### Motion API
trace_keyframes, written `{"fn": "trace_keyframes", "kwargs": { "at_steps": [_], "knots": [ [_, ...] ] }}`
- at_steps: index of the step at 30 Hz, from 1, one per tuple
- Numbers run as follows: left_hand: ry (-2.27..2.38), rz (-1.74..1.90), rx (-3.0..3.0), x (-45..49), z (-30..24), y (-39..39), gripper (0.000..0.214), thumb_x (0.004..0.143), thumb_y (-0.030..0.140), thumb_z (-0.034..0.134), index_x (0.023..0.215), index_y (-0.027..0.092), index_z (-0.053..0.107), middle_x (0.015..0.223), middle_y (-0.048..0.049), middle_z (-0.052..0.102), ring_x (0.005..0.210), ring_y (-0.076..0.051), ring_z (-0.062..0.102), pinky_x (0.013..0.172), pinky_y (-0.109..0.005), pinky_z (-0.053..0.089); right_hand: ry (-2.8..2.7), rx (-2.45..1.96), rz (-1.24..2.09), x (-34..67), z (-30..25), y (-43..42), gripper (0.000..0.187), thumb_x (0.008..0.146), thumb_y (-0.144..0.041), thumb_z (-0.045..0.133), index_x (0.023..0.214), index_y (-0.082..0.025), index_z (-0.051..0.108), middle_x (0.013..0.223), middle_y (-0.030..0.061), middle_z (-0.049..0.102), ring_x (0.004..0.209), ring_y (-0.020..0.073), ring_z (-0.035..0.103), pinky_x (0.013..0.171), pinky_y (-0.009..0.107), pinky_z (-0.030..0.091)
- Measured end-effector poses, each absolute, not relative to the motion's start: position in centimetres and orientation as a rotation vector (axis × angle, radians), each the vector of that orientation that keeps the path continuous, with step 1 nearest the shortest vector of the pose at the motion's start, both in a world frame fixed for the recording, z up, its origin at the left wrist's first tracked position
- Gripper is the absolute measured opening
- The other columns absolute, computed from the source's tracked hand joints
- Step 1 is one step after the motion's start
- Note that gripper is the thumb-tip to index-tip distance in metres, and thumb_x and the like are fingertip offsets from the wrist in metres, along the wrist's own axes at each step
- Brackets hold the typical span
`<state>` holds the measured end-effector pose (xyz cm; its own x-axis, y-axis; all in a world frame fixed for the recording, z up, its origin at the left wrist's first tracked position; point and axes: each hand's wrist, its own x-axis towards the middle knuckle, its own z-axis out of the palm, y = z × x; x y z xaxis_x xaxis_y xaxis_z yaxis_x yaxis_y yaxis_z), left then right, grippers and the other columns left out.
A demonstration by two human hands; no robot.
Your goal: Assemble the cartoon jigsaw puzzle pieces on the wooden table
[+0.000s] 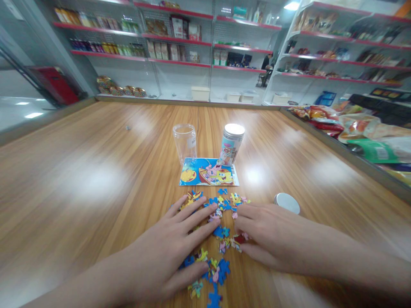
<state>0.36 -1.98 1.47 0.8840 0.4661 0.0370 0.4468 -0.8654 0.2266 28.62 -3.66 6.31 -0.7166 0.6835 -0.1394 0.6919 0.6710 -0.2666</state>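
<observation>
Loose jigsaw puzzle pieces (221, 231) in blue, yellow, pink and red lie scattered on the wooden table between my hands. My left hand (171, 244) is spread with its palm down, its fingers reaching over the left side of the pieces and partly hiding some. On the right side, my right hand (263, 229) rests low with bent fingers and the thumb apart from them. A red and pink puzzle piece (237, 240) lies by its thumb and fingers. Just beyond the pieces is a flat picture card (208, 177) with cartoon figures on a blue ground.
Behind the card stand an open clear jar (185, 143) and a lidded jar (231, 145) with a cartoon label. A loose silver lid (287, 202) lies beyond my right wrist. Packaged goods (369, 128) border the right edge. Stocked shelves (180, 36) line the back.
</observation>
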Motion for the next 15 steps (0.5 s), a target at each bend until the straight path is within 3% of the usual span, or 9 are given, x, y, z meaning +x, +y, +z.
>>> {"fn": "trace_keyframes", "kwargs": {
  "at_steps": [4, 10, 15],
  "knots": [
    [0.690, 0.125, 2.843, 0.4, 1.6, -2.1, 0.072, 0.102, 0.049, 0.047, 0.163, 0.028, 0.015, 0.168, -0.0080, 0.023, 0.155, -0.038, 0.020, 0.123, -0.068, 0.024, 2.880, 1.160, -0.432, 28.6, 6.0, -3.5, 0.008, 0.097, -0.025, 0.055, 0.100, -0.018, 0.059, 0.100, 0.0070, 0.067, 0.086, 0.0215, 0.067, 0.069, 0.032, 0.049],
    [0.654, 0.102, 2.890, 1.1, 2.4, -2.3, 0.064, 0.100, 0.040, 0.054, 0.157, 0.043, 0.027, 0.169, -0.0100, 0.019, 0.152, -0.045, 0.023, 0.114, -0.076, 0.031, 2.880, 1.129, -0.411, 28.4, 6.0, -3.4, 0.006, 0.096, -0.022, 0.055, 0.098, -0.018, 0.058, 0.099, 0.0065, 0.067, 0.086, 0.0223, 0.067, 0.067, 0.033, 0.048],
    [0.622, 0.062, 2.905, 1.3, 2.7, -2.4, 0.053, 0.100, 0.038, 0.052, 0.152, 0.041, 0.039, 0.166, -0.0118, 0.025, 0.152, -0.047, 0.023, 0.113, -0.078, 0.030, 2.867, 1.116, -0.458, 28.4, 5.9, -3.5, 0.006, 0.096, -0.022, 0.054, 0.100, -0.019, 0.058, 0.098, 0.0056, 0.066, 0.086, 0.0214, 0.067, 0.068, 0.033, 0.048]
  ]
}}
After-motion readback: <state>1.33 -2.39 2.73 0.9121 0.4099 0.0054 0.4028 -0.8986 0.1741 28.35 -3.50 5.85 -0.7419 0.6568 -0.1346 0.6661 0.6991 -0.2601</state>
